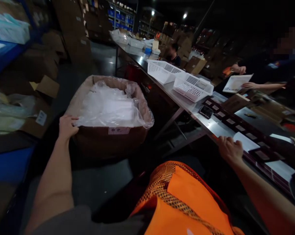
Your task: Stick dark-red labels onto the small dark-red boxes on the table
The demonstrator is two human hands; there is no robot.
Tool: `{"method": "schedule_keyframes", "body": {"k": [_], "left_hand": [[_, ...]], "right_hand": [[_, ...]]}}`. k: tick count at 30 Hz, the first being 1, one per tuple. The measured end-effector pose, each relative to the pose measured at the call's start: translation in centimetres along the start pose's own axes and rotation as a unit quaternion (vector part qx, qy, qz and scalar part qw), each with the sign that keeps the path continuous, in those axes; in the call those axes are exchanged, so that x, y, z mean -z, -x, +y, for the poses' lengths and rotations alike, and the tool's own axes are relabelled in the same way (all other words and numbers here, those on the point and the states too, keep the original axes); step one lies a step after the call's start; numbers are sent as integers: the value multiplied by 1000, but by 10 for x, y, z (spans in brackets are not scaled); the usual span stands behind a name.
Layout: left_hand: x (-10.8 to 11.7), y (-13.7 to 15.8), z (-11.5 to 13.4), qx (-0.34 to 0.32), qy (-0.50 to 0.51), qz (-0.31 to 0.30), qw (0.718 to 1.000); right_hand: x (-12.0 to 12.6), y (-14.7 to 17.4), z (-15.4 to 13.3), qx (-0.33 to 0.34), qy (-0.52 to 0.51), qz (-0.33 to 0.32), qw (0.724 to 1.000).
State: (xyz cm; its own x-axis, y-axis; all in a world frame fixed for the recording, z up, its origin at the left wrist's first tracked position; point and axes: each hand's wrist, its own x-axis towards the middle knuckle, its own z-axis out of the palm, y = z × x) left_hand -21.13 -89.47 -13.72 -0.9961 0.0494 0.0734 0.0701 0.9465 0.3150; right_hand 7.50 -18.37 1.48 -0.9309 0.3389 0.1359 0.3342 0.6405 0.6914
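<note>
My left hand (68, 126) grips the near left corner of a large cardboard box (108, 140), fingers over the rim and its clear plastic liner. Inside the box lies a heap of white, filmy plastic bags (108, 102); a handwritten label (118, 130) is stuck on the near side. To the right, my right hand (230, 149) is curled over the edge of a long metal table (214, 125). Close to it on the tabletop are a white sheet (245, 141) and a row of dark boxes with pale labels (240, 128).
Two white perforated baskets (193, 88) and a dark phone-like device (206, 111) rest on the table. Across it a person holds a white packet (237, 83); another person sits farther back. Open cartons (43, 107) and a blue shelf (7, 54) stand at left.
</note>
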Motion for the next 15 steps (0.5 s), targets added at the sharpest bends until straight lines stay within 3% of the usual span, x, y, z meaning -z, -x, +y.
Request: {"method": "schedule_keyframes", "body": {"k": [7, 15], "left_hand": [[-2, 7, -4, -14, 56, 83, 995], [-32, 5, -3, 35, 61, 150, 986]], "right_hand": [[10, 2, -2, -10, -17, -19, 1000], [18, 1, -8, -18, -20, -60, 998]]}}
